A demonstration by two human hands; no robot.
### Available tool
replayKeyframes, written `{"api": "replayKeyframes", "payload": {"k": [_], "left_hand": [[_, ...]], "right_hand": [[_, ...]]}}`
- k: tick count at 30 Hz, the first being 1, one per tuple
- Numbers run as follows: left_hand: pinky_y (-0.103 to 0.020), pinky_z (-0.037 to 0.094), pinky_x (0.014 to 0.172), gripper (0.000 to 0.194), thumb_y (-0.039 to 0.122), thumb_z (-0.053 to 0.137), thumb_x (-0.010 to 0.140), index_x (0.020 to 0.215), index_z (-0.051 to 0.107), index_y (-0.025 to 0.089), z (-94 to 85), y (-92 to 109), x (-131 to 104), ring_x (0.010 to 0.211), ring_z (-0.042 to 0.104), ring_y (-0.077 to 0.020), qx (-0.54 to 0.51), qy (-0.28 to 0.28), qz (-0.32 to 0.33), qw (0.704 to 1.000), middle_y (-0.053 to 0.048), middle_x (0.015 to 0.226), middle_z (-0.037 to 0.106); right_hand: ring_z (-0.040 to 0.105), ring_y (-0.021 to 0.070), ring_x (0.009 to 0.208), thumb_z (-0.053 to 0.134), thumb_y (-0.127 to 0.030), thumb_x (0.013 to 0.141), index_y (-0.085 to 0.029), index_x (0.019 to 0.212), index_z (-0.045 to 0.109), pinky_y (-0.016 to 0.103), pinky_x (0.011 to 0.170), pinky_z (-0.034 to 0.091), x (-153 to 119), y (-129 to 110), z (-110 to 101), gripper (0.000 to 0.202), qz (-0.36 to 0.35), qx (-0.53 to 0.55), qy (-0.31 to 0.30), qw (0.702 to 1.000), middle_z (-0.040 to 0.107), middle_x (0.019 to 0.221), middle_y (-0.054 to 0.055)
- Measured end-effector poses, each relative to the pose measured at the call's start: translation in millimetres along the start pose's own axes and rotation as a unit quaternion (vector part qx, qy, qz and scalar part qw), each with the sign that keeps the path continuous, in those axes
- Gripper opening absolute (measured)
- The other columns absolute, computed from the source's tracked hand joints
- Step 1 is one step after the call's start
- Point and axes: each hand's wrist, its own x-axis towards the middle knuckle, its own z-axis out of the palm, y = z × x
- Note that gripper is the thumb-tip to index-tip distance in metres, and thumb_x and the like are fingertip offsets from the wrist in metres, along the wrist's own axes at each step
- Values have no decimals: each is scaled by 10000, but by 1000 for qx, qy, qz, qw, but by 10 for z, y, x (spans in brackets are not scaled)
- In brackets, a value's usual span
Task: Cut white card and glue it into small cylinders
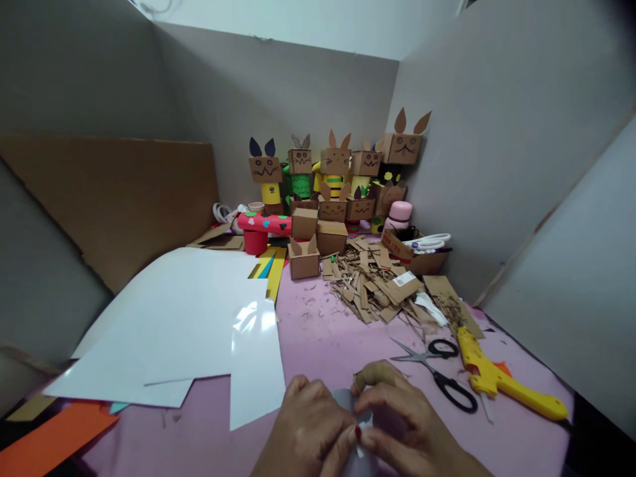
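Both of my hands are at the bottom middle, working on a grey rolled piece that looks like a paper tube (344,399). My left hand (314,427) wraps round its left side, fingers closed. From the right, my right hand (408,419) grips it, thumb and fingers pinching near a small white bit at the seam. Much of the tube is hidden behind the fingers. Just beyond my right hand lie open scissors (431,366) with black handles. A yellow glue gun (507,384) rests to their right.
Large white sheets (173,331) cover the table's left side, with orange paper (59,437) at the near-left corner. Cardboard scraps (370,278) are heaped behind the scissors. Several cardboard-headed figures (335,162) stand at the back. Grey panels (278,93) enclose the pink table (318,344).
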Motion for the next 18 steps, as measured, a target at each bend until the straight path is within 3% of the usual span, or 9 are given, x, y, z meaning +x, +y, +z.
{"api": "replayKeyframes", "payload": {"k": [4, 8, 12, 14, 18], "left_hand": [[-333, 298, 638, 251, 195, 345, 911, 711, 496, 210, 166, -77, -34, 648, 478, -173, 23, 61, 21, 998, 4, 625, 574], [-340, 304, 658, 277, 238, 283, 929, 710, 451, 220, 244, -109, -47, 662, 471, -178, -15, 69, 4, 998, 5, 634, 541], [-343, 333, 665, 199, 407, 477, 851, 793, 470, 217, 219, -82, -32, 714, 487, -201, -33, 63, 0, 997, -14, 721, 565], [-343, 342, 682, 176, 357, 547, 820, 773, 461, 210, 206, -60, -25, 732, 489, -201, -25, 58, -21, 998, -12, 724, 566], [-331, 351, 686, 135, 244, 515, 841, 724, 464, 199, 170, -47, -18, 720, 486, -186, -23, 46, -31, 998, 1, 683, 542]], "right_hand": [[564, 175, 820, 456, -368, 900, -204, 767, 583, 298, 728, 449, 30, -57, -9, 247, -24, -15, -5, 1000, 587, 825, 60], [554, 160, 736, 468, -380, 891, -209, 700, 552, 290, 692, 428, 29, -60, 18, 271, -6, 24, 13, 1000, 569, 701, 17], [561, 163, 777, 513, -382, 869, -211, 707, 563, 273, 685, 424, 5, -24, 45, 240, 36, 53, 44, 997, 588, 758, 23], [559, 161, 770, 520, -388, 862, -210, 696, 569, 268, 679, 419, -5, -13, 52, 248, 35, 52, 48, 997, 584, 753, 21], [550, 157, 730, 522, -383, 859, -203, 672, 559, 268, 662, 407, -10, -15, 54, 262, 33, 41, 49, 997, 566, 701, 12]]}}
